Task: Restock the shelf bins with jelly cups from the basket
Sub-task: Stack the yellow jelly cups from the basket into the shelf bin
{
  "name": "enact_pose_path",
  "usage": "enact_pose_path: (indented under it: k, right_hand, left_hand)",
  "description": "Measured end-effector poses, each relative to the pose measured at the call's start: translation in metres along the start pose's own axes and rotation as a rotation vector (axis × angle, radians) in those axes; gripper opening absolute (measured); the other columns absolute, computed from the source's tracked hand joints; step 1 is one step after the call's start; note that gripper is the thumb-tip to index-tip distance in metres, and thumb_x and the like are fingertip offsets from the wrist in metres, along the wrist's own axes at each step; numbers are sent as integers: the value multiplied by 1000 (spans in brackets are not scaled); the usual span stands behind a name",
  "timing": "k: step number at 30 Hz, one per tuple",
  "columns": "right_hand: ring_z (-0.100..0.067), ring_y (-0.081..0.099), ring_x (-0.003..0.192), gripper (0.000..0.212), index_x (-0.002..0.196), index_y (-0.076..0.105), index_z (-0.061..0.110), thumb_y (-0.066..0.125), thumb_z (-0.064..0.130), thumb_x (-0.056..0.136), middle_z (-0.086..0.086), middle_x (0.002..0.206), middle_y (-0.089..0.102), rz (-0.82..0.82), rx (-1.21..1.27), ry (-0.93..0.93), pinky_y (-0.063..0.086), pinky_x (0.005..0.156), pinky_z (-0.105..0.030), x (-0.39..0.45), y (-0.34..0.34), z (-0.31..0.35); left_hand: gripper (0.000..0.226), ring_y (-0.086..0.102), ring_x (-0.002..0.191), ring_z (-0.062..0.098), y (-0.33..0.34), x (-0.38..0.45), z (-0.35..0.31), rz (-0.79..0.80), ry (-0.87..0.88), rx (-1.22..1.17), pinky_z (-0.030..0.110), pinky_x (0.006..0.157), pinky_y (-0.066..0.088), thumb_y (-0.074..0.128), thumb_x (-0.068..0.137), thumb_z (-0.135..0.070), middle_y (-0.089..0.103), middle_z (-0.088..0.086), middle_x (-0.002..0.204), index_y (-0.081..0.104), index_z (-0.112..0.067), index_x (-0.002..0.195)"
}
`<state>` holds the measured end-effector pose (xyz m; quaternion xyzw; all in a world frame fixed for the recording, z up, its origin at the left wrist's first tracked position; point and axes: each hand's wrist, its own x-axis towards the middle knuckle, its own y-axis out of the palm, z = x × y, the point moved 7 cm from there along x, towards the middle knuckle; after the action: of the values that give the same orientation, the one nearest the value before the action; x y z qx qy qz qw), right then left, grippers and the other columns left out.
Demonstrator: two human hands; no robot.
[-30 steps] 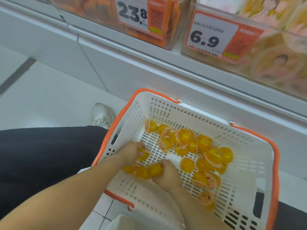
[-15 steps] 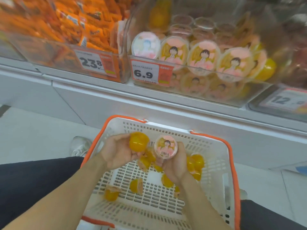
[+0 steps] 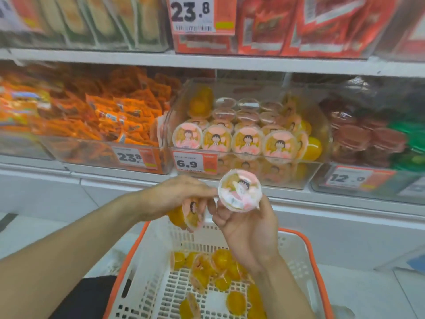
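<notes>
Hands above basket (image 3: 147, 261), one cup each.
Left hand (image 3: 174, 196) hides its cup (image 3: 192, 215), fingers curled; right hand (image 3: 243, 226) pinches lid-up cup (image 3: 239, 194) at 12.

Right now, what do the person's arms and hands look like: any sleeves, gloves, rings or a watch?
Both forearms are bare as far as the head view shows them: no sleeve reaches into the frame. The left hand and the right hand wear no gloves, and no ring, watch or bracelet shows on either. Nails are too blurred to describe.
</notes>
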<state>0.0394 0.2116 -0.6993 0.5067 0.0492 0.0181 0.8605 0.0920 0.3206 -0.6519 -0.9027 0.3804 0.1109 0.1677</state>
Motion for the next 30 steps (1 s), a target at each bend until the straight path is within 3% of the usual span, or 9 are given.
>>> enact_pose_path:
  k: [4,7,9,11,14,19,22,26,30]
  right_hand:
    - [-18,46,63,44,109,65,6,63,46,91,-12,83,45,-42,-54,-7,42,60,-30,-1,13,1]
    - [-17,50,60,47,96,76,11,53,52,90,-14,82,57,-56,-217,-25,45,56,-27,0,28,6]
    - [-23,49,71,54,102,76,13,54,60,87,-20,93,59,-48,-324,-52,45,59,-29,4,39,15]
    - [-31,46,87,62,115,71,9,56,63,89,-33,107,57,-30,-418,-95,44,71,-38,10,49,26]
    - [-32,52,90,46,124,64,5,45,41,100,-30,116,60,69,-443,-120,43,76,-41,18,66,40]
    - [-23,59,78,48,138,52,3,55,10,90,-18,104,65,136,-523,-87,49,65,-28,36,92,54]
    - [-18,58,68,42,126,61,6,62,16,86,-12,91,67,47,-626,-134,48,57,-23,54,109,70]
    - [-13,60,54,45,120,60,3,74,19,81,-4,74,65,-182,-834,-199,39,51,-23,95,114,94]
    - [-16,59,57,47,104,69,8,88,28,67,-4,76,70,-430,-1205,-268,49,51,-31,135,111,107]
  left_hand:
    - [27,67,83,19,-13,-18,-35,13,172,54,26,75,52,61,96,-28,70,20,92,65,-1,92]
    - [21,63,73,8,-16,-21,-38,-39,178,18,19,60,50,64,87,-27,67,3,78,57,-7,86]
    - [20,61,67,7,-15,-22,-39,-56,168,-24,17,52,47,63,85,-24,65,1,73,54,-6,84]
    - [15,62,68,14,-21,-20,-38,-107,156,-101,20,55,47,62,90,-17,65,9,76,54,-7,81]
    - [10,60,74,32,-37,-17,-40,-194,122,-297,35,61,49,59,93,-11,64,25,88,53,-9,85]
    - [11,63,62,32,-50,-13,-47,-210,131,-492,31,52,50,52,98,-18,66,27,87,56,-9,93]
    - [14,64,50,28,-63,-3,-31,-305,3,-488,24,41,48,52,100,-16,69,16,66,62,-7,96]
    - [17,66,61,36,-67,-17,-14,-328,-69,-498,32,50,52,60,89,-15,73,19,82,63,0,97]
    - [26,67,50,31,-73,-9,-7,-246,-160,-404,38,53,59,62,87,-11,71,16,65,63,6,105]
